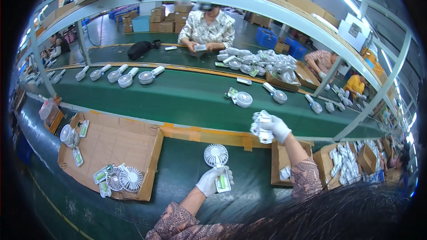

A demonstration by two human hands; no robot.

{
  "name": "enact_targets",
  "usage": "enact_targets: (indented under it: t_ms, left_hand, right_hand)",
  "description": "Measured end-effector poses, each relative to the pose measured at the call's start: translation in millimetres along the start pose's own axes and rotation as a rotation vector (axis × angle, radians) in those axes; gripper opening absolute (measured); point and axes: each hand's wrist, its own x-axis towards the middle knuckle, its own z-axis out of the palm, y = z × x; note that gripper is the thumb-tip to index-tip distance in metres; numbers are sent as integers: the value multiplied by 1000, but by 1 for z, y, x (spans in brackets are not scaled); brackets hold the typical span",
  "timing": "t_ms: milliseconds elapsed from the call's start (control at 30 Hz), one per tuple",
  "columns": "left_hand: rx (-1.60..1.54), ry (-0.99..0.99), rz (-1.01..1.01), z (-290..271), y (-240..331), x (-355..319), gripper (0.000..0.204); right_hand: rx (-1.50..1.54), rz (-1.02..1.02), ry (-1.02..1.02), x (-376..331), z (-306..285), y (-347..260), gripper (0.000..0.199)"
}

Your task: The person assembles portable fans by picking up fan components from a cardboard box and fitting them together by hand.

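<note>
Above the green worktop, my left hand (206, 184), in a white glove, is closed round the handle of a small handheld fan (216, 154). The fan's round white grille points away from me, and its uncovered handle shows a green part inside. Farther right and higher, my gloved right hand (280, 130) grips a bunch of white plastic pieces (261, 127), whose exact kind I cannot make out. It is over the near edge of the conveyor belt (191, 106). On the belt, beyond my hands, lies a fan with an uncovered handle (243, 99).
A shallow cardboard tray (158, 164) with several open fans stands left. At right are a cardboard box (276, 175) and a carton of white plastic pieces (344, 164). Finished-looking fans (146, 77) line the belt. Across it, a co-worker (209, 26) handles a white piece near heaped fans (262, 62).
</note>
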Motion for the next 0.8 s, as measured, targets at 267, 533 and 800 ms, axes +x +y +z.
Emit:
enact_targets:
  t_ms: [267, 533, 800]
  left_hand:
    - [-48, 72, -49, -5, -14, 2, 17]
    - [-280, -132, -114, -11, -18, 14, 20]
    - [-23, 65, -75, 4, -7, 5, 23]
  right_hand:
    - [342, 389, -59, 167, 98, 79, 36]
    - [136, 213, 242, 221, 101, 67, 62]
    - [-789, -190, 131, 25, 21, 13, 44]
